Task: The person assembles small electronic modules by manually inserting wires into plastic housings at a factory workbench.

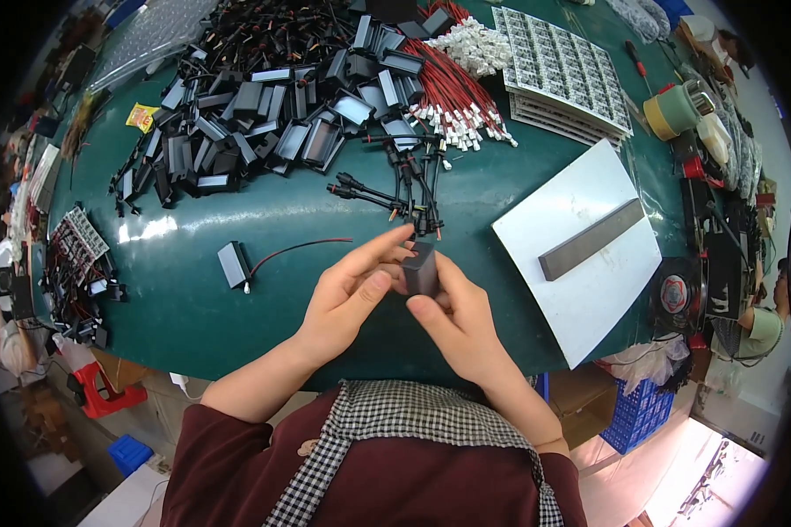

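Note:
A small dark grey box-shaped housing point(420, 270) is in my right hand point(459, 321), at the middle of the near part of the table. The right thumb presses on its near side and the fingers lie along its right side. My left hand point(350, 285) is at the housing's left side, with the index finger stretched past its top and the thumb apart. The other left fingertips reach close to it; whether they touch is unclear. Just beyond the hands lie several black cables with connectors point(404, 180). To the left lies another housing point(233, 265) beside a thin dark red wire point(299, 250).
A big heap of dark housings point(264, 114) covers the back left. Red wires with white connectors point(461, 105) and stacked circuit-board panels point(567, 75) lie behind. On the right, a white board point(580, 299) bears a long dark bar point(593, 239). A tape roll point(672, 112) sits farther right.

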Motion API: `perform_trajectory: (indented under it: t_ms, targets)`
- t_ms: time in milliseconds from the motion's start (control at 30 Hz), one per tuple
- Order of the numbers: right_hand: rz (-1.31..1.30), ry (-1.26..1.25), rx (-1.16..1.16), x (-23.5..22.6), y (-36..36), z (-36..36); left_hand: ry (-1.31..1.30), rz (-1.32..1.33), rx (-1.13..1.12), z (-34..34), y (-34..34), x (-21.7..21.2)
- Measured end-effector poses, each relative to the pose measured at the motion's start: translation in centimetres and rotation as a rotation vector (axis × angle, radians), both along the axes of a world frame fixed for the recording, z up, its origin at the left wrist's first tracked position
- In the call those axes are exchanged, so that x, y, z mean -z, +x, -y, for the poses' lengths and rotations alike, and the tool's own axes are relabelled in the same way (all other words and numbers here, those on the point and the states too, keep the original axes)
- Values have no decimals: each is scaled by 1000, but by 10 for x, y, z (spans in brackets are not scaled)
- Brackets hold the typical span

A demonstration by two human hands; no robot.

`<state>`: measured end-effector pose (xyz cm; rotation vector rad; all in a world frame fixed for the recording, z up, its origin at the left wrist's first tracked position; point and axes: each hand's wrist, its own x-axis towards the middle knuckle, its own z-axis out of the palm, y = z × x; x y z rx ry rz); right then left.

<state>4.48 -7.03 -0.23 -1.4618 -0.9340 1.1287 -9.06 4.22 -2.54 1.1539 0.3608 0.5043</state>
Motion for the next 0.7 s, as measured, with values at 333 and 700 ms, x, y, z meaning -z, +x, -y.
perform_trajectory:
  t_ms: [333,700]
  targets:
    - [-110,114,-13,4,-8,2,-333,-48,-10,6,-1,-4]
    - [-242,-25,96,11,-3,2,217,351,-535,-51,-57,-68]
